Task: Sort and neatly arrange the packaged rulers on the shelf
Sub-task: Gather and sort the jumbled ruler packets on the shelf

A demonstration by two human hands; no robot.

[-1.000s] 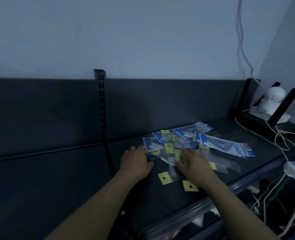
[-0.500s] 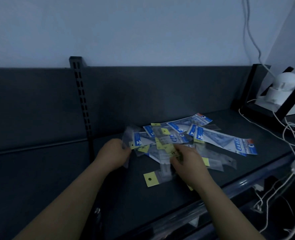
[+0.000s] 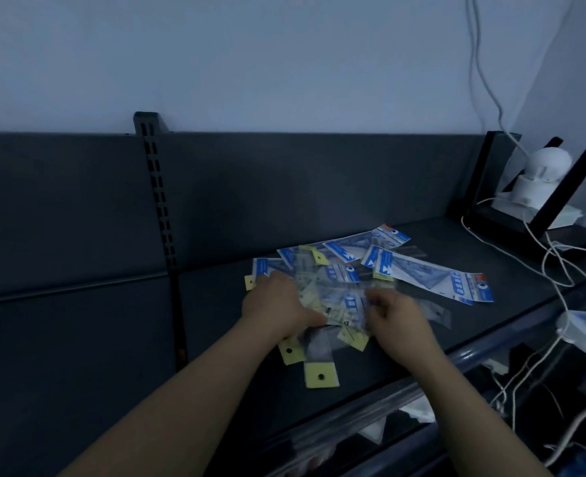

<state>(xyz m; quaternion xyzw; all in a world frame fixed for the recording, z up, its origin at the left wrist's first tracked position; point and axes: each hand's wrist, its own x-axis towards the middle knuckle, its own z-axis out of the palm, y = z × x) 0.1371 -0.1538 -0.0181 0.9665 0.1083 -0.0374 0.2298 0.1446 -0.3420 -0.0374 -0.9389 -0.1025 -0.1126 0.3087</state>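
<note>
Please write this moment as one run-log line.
step: sorting | left hand: grips packaged rulers | right hand: blurred, grip unclear | layout: unsorted, overlapping, on shelf

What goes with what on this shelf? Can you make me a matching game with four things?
Things:
1. left hand
2. yellow tag with a hole
3. long blue-ended packet
4. white round gadget

Places:
A. far right corner
B. nearest the shelf's front edge
C. on the pile's left side
D. stretching right from the pile

Pairs: 1-C, 2-B, 3-D, 4-A
</note>
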